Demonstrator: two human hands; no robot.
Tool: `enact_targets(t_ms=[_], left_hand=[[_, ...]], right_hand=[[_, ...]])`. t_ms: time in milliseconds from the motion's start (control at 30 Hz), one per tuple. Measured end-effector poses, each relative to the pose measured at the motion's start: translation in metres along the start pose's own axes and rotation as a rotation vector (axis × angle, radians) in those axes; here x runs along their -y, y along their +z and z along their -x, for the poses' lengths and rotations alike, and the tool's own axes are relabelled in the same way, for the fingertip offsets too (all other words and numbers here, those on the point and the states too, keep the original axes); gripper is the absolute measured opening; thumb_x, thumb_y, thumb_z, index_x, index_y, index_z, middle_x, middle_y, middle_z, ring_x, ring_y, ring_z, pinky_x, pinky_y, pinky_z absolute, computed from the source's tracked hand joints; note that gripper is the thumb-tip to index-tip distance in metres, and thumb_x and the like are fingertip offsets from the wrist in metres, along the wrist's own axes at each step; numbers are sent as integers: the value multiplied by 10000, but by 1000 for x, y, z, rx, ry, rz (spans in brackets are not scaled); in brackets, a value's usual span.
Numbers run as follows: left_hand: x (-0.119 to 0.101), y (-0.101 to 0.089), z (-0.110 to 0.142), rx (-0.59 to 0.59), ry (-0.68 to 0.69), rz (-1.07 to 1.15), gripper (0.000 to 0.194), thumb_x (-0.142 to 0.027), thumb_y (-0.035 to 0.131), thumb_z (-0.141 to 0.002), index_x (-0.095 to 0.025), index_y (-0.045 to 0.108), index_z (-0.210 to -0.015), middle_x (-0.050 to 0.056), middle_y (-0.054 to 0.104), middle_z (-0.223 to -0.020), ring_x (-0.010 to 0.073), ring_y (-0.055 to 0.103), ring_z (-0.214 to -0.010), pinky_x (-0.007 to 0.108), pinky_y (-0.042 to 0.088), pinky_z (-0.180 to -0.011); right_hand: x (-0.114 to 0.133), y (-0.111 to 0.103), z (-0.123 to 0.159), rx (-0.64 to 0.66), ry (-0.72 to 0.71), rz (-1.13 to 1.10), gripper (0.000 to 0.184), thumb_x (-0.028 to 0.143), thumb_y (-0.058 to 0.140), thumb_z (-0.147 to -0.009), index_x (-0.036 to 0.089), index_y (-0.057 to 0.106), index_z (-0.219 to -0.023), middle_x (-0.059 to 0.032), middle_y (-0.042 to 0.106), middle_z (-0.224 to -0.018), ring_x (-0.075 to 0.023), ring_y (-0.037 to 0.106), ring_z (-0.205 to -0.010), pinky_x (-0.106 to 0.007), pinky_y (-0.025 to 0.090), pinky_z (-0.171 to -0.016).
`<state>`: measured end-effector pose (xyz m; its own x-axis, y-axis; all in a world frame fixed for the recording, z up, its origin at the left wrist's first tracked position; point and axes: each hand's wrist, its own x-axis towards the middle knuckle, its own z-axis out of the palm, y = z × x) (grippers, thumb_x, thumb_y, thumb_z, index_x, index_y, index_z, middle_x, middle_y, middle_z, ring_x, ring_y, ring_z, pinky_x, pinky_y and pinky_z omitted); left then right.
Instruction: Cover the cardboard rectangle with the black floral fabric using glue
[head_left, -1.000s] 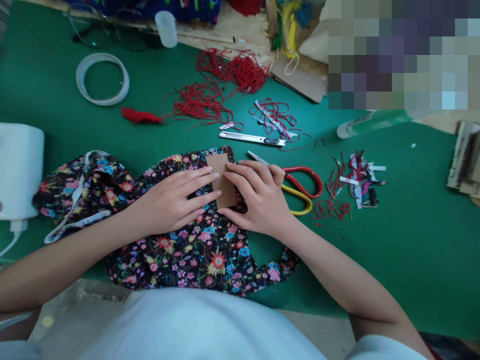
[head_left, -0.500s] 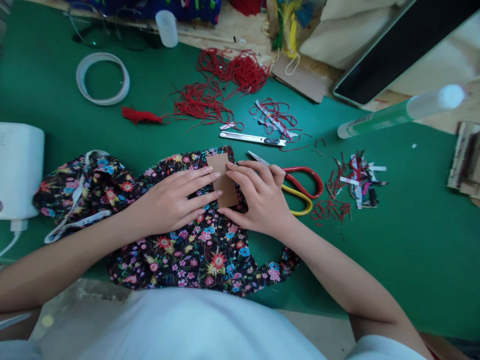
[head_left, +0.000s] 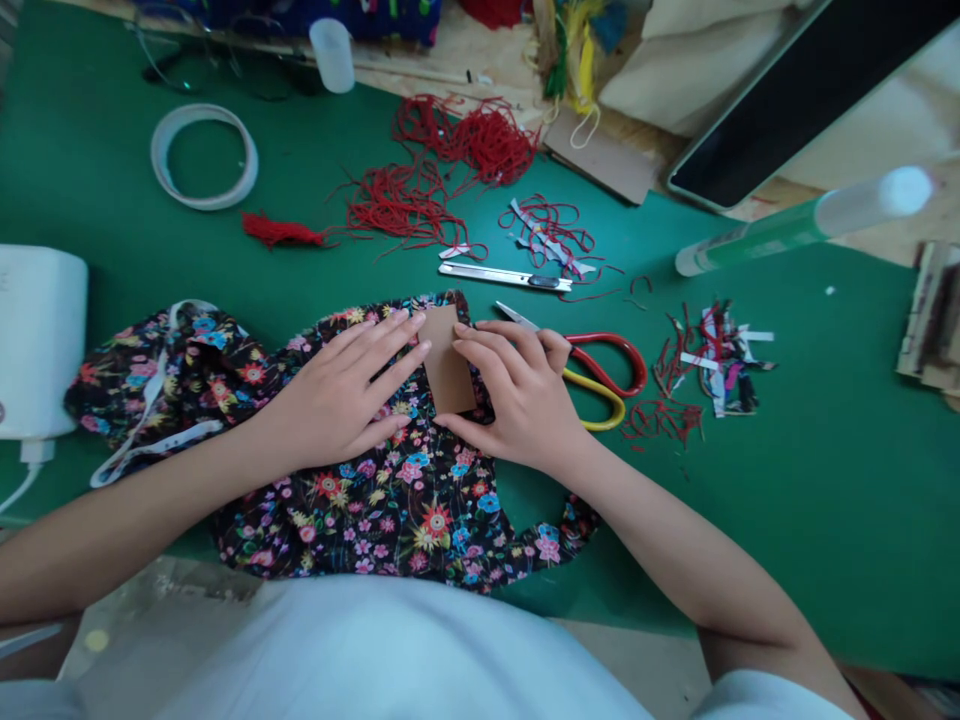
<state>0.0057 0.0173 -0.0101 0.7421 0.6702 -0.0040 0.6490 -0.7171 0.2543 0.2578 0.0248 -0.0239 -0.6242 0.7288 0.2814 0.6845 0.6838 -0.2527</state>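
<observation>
A small brown cardboard piece (head_left: 447, 365) lies flat on black floral fabric (head_left: 420, 510) spread over the table. My left hand (head_left: 334, 390) rests flat on the fabric with its fingers apart, the tips just at the cardboard's left edge. Curved around the other side, my right hand (head_left: 525, 395) holds the cardboard, thumb at its lower edge and fingers along its right edge. Scissors (head_left: 611, 380) with one red and one yellow handle lie beside my right hand, which partly covers them. Beyond the fabric is a utility knife (head_left: 506, 277).
Red threads (head_left: 409, 205) and a red tassel (head_left: 281, 230) lie behind the knife. A tape roll (head_left: 204, 157) is at back left, a white device (head_left: 37, 340) at far left. Thread and paper scraps (head_left: 724, 360), a glue tube (head_left: 802, 225) and a dark-screened device (head_left: 795, 100) are on the right.
My left fingers have drawn back leftward off the cardboard, baring more of its surface. My right hand and the fabric stay in place.
</observation>
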Motion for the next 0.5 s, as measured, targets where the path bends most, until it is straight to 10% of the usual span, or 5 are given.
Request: enact_targets(t_ms=[500], left_hand=[[2,0,1,43,-33,-4,681,-399,496,-991,-104,291,-1569,239,173,-1662,363,153,-1563,550,246,-1232]], right_hand=[[0,-2,0,18,22,-56,612,590,537,-919,152,465,-1340,-155,648,-1351,-306,545,-1243,-474,295,-1049]])
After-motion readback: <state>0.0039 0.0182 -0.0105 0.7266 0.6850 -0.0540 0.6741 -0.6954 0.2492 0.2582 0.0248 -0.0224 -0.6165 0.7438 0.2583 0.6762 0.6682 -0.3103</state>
